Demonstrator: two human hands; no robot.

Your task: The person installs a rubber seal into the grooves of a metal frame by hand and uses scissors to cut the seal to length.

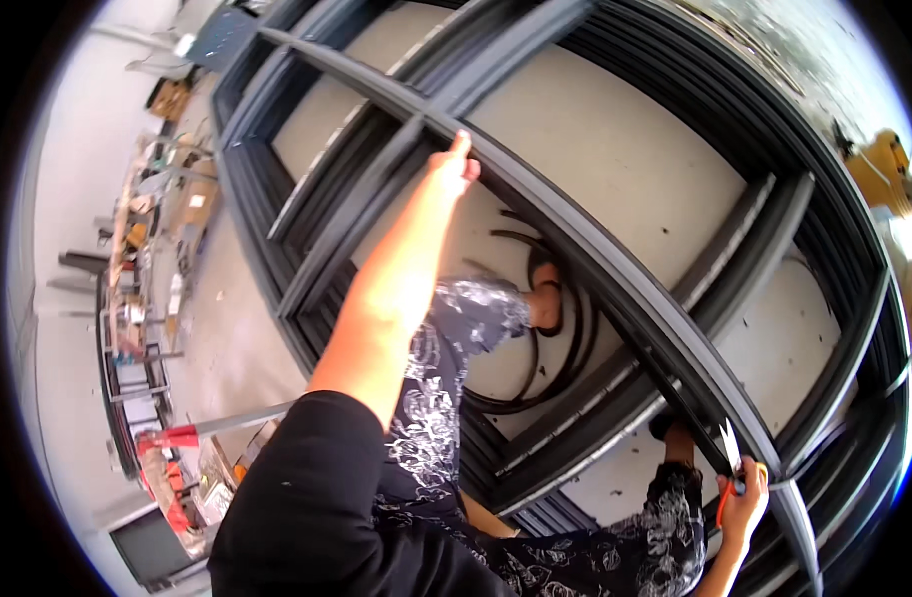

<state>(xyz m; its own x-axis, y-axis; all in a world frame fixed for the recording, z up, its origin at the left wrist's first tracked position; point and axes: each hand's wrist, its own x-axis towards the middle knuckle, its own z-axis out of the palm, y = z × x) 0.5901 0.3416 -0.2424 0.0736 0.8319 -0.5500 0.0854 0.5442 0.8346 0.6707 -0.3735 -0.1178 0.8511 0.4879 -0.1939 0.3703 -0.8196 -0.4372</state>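
Left hand [455, 169] at grey frame [600, 244], far side; cannot tell grip. Right hand [745, 507] clamped on orange-handled scissors [731, 453], near right, beside frame.

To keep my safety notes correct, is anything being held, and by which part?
The right hand holds scissors by their orange handles. The left hand is at the grey frame; whether it grips cannot be told.

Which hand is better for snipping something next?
Probably the right hand: it holds the scissors, close beside the dark frame. The left hand is farther up the frame, with no scissors.
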